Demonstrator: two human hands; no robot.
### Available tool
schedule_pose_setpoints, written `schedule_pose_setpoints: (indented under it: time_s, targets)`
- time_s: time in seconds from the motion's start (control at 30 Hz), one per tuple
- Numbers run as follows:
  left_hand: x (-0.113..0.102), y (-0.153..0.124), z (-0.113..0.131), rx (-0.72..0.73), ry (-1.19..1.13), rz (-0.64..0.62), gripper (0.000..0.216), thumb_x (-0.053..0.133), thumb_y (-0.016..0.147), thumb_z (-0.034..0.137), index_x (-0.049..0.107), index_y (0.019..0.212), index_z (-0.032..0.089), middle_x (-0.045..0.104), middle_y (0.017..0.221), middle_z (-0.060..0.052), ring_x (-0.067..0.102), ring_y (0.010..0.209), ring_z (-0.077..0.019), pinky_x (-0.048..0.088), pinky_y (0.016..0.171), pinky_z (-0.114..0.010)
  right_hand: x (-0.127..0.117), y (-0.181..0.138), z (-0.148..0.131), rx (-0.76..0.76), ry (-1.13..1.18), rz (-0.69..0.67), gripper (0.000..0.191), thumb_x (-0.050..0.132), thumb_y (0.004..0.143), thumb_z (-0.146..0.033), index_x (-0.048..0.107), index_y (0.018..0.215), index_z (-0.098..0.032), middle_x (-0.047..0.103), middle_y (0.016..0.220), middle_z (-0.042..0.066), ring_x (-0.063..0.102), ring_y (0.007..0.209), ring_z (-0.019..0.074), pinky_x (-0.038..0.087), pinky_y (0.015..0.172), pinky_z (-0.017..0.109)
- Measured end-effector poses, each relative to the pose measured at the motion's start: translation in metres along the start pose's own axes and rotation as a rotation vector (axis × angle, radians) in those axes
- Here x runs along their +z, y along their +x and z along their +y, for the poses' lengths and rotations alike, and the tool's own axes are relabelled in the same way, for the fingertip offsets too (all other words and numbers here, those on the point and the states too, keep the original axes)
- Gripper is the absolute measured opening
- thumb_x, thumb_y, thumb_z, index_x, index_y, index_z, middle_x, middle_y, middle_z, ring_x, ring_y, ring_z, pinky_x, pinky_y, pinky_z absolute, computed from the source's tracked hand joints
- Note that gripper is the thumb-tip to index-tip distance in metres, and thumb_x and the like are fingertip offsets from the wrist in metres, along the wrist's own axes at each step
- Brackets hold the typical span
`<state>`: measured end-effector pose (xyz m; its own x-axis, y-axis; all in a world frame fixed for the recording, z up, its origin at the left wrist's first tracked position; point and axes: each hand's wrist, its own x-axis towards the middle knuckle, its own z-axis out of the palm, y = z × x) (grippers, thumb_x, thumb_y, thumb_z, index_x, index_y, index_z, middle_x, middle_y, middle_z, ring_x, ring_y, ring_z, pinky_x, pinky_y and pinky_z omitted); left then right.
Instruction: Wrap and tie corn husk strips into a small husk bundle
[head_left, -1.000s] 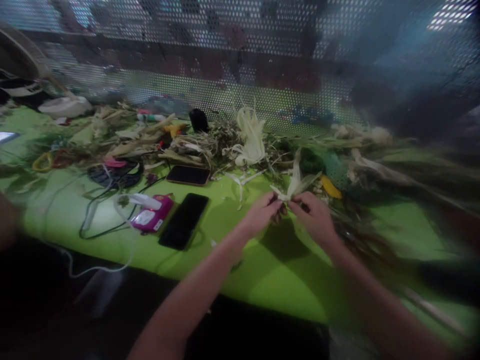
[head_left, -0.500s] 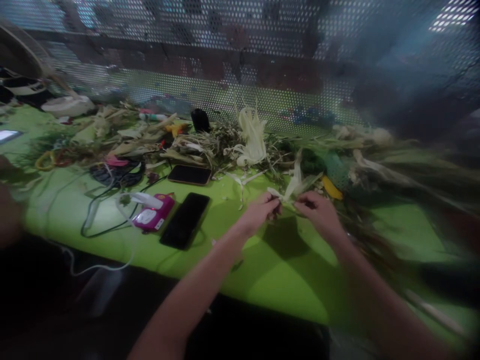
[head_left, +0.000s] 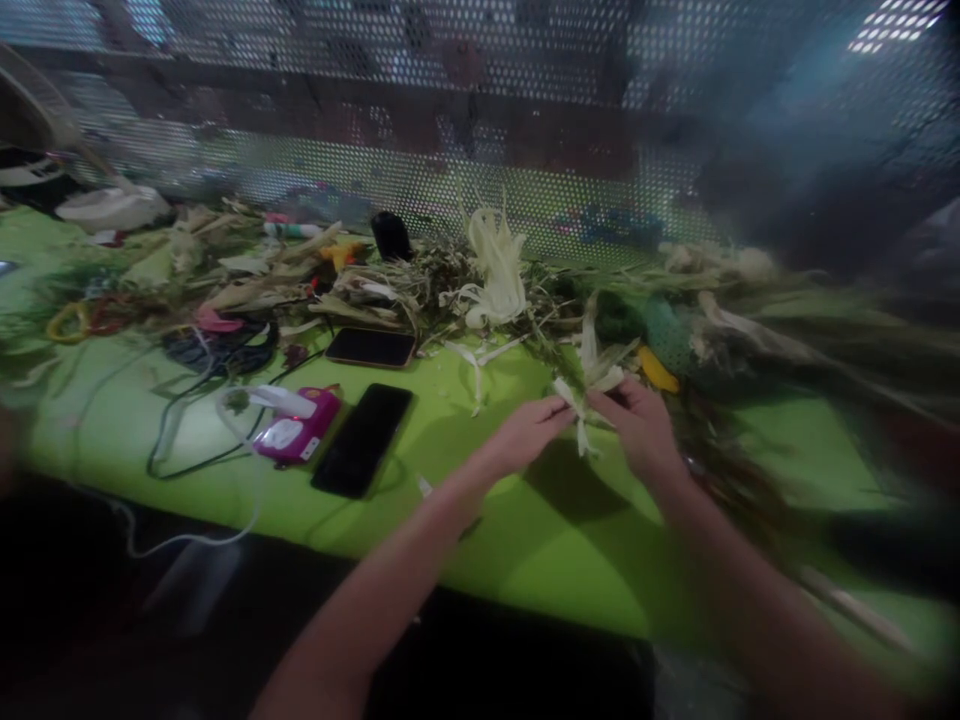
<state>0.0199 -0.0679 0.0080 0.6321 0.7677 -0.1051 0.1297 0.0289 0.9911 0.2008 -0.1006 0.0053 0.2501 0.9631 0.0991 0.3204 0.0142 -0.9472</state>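
A small bundle of pale dried husk strips [head_left: 594, 375] is held between both my hands above the green table [head_left: 555, 540]. My left hand [head_left: 525, 435] pinches its lower left strip with fingers closed. Fingers of my right hand [head_left: 641, 425] are wrapped round the bundle's right side. Pale leaf tips stick up above my fingers, and a short strip hangs down between the hands.
A heap of dried husks and stalks [head_left: 420, 285] runs along the back. Two dark phones [head_left: 362, 438] [head_left: 371, 347], a pink device [head_left: 296, 430] with white cable, and coiled cords [head_left: 217, 345] lie left. A perforated screen [head_left: 480, 120] stands behind.
Both hands have turned the husk bundle slightly and drawn a strip downward between them. The view has shifted a little; the hands stay in the same area.
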Motion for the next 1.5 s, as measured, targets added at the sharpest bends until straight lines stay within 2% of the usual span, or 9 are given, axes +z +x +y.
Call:
schedule_pose_setpoints:
  time_s: [0.17,0.27,0.4,0.6,0.77,0.87,1.0,1.1,1.5]
  targets:
    - [0.001,0.001,-0.003,0.004,0.232,-0.003,0.021,0.047,0.092,0.028,0.064,0.088,0.016,0.067,0.091,-0.008,0.058,0.082,-0.0195,0.045,0.080,-0.036,-0.007,0.006,-0.006,-0.200,-0.167,-0.044,0.041,0.075,0.074,-0.039,0.066,0.111,-0.023,0.066,0.105,0.005,0.061,0.092,0.0222,0.049,0.083,0.039]
    - [0.003,0.002,-0.007,0.043,0.354,-0.010,0.020,0.046,0.091,0.027,0.062,0.084,0.016,0.068,0.088,-0.007,0.056,0.076,-0.0184,0.045,0.076,-0.034,-0.008,0.008,-0.008,-0.301,-0.250,-0.131,0.022,0.073,0.078,-0.040,0.072,0.093,-0.024,0.066,0.115,0.007,0.058,0.110,0.0258,0.042,0.098,0.044]
    - [0.004,0.003,-0.010,0.083,0.397,-0.058,0.020,0.044,0.089,0.024,0.059,0.078,0.017,0.066,0.082,-0.004,0.055,0.073,-0.0174,0.043,0.070,-0.030,-0.003,0.005,-0.006,-0.309,-0.180,-0.166,0.013,0.072,0.079,-0.034,0.068,0.075,-0.022,0.068,0.110,0.006,0.058,0.109,0.0253,0.040,0.100,0.045]
    - [0.005,0.002,-0.013,0.123,0.401,-0.155,0.015,0.049,0.084,0.019,0.061,0.077,0.019,0.067,0.080,-0.003,0.056,0.074,-0.0171,0.042,0.071,-0.029,0.005,0.001,-0.002,-0.316,-0.156,-0.034,0.014,0.073,0.077,-0.032,0.066,0.071,-0.022,0.067,0.099,0.005,0.061,0.097,0.0225,0.044,0.093,0.042]
    - [0.008,0.002,-0.010,0.046,0.229,-0.088,0.018,0.051,0.088,0.028,0.062,0.079,0.017,0.065,0.082,-0.003,0.054,0.076,-0.0164,0.041,0.075,-0.030,0.001,0.004,-0.003,-0.254,-0.121,0.026,0.014,0.071,0.079,-0.036,0.069,0.084,-0.023,0.067,0.099,0.004,0.061,0.095,0.0213,0.046,0.090,0.039]
    - [0.006,0.002,-0.007,0.019,0.085,0.075,0.021,0.052,0.090,0.033,0.065,0.086,0.017,0.063,0.088,-0.003,0.054,0.083,-0.0166,0.040,0.078,-0.030,-0.005,0.007,-0.002,-0.187,-0.120,0.126,0.036,0.071,0.079,-0.042,0.065,0.110,-0.024,0.065,0.110,0.006,0.059,0.097,0.0211,0.047,0.086,0.036]
    - [0.001,0.003,-0.010,-0.011,-0.053,0.249,0.021,0.057,0.087,0.036,0.067,0.088,0.018,0.060,0.086,-0.003,0.051,0.082,-0.0156,0.039,0.075,-0.028,-0.004,0.006,-0.003,-0.057,-0.095,0.022,0.035,0.069,0.078,-0.053,0.065,0.090,-0.021,0.065,0.084,0.003,0.058,0.075,0.0181,0.047,0.068,0.031]
    - [-0.001,0.004,-0.014,-0.018,-0.171,0.246,0.020,0.061,0.085,0.037,0.066,0.087,0.018,0.060,0.083,-0.003,0.052,0.081,-0.0149,0.041,0.076,-0.028,0.002,0.001,-0.005,-0.046,-0.099,-0.123,0.033,0.069,0.077,-0.053,0.065,0.077,-0.020,0.064,0.071,0.001,0.056,0.067,0.0170,0.046,0.063,0.030]
    - [-0.002,0.004,-0.014,0.018,-0.244,0.196,0.020,0.068,0.081,0.034,0.067,0.091,0.017,0.065,0.087,-0.004,0.056,0.083,-0.0138,0.045,0.079,-0.030,0.004,-0.006,-0.019,-0.106,-0.161,-0.121,0.021,0.065,0.082,-0.042,0.067,0.079,-0.021,0.068,0.078,0.002,0.061,0.074,0.0190,0.047,0.067,0.030]
